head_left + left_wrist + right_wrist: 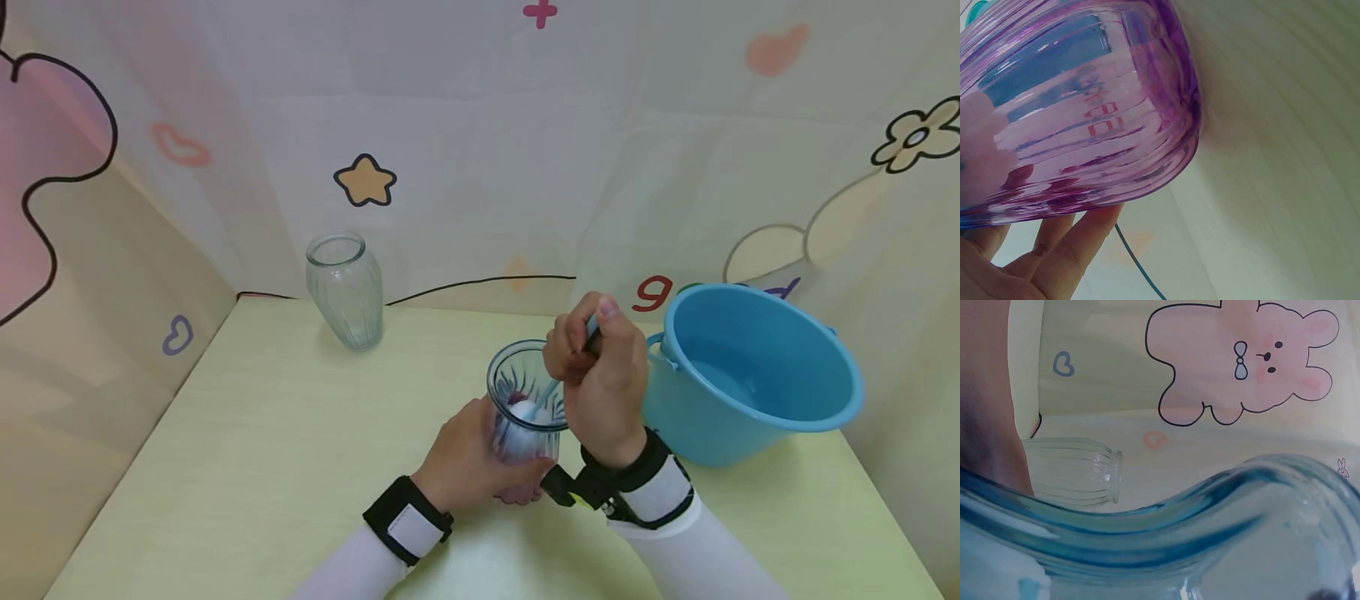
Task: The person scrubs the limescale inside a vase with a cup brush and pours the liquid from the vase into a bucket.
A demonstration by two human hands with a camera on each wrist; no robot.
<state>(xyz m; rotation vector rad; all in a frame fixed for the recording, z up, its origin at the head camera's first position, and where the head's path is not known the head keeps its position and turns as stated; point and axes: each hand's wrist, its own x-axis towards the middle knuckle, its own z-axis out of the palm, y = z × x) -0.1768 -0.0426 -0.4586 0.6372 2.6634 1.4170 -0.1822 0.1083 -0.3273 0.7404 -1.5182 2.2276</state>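
A ribbed glass vase (525,450), blue at its rim and purple toward its base, is in my left hand (468,462), which grips it around the side. The purple lower part of the vase (1110,106) fills much of the left wrist view, with fingers (1069,256) against the glass. My right hand (603,379) is curled around the light blue handle of a sponge brush (549,390) over the vase mouth. The brush's white sponge head (527,411) sits down inside the vase. In the right wrist view the wavy blue rim (1147,534) is close up.
A clear ribbed glass vase (347,292) stands upright at the back left of the pale table (247,467). To the right, beside my right hand, is a blue bucket (697,417) with a handle. A printed cloth (465,150) hangs behind the table.
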